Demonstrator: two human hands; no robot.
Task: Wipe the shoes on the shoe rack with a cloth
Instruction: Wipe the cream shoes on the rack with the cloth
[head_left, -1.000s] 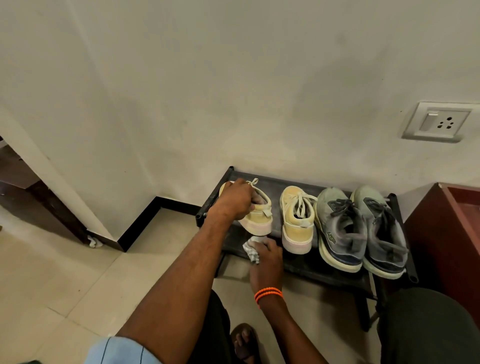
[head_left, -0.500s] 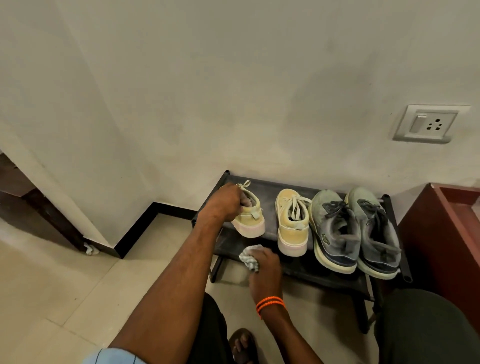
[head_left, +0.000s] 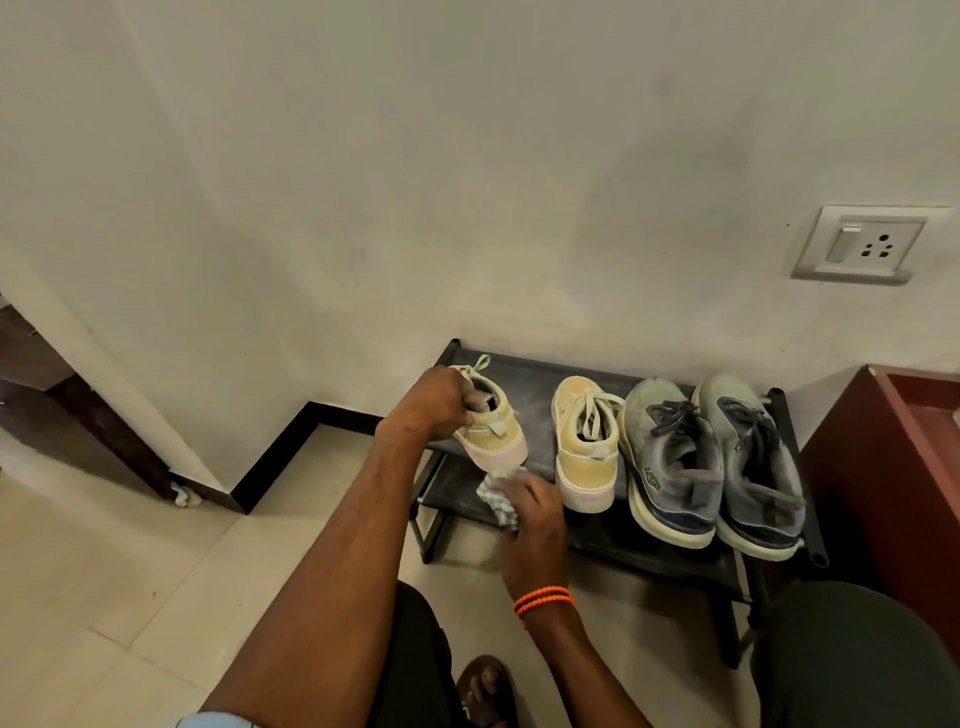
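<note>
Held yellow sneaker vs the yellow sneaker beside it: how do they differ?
The held yellow sneaker is lifted and tilted in the left hand; the other yellow sneaker sits flat on the black shoe rack, untouched. The right hand presses a cloth at the held one's sole. Same colour, pale soles.

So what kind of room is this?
Probably a home's entryway or hallway. A low black shoe rack with sneakers stands against a plain wall with a switch socket, on a tiled floor.

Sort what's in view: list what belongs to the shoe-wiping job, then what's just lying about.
Job: cloth in right hand; lifted yellow sneaker in left hand; second yellow sneaker; two grey sneakers; shoe rack.
Lying about: wall socket; red-brown cabinet.
</note>
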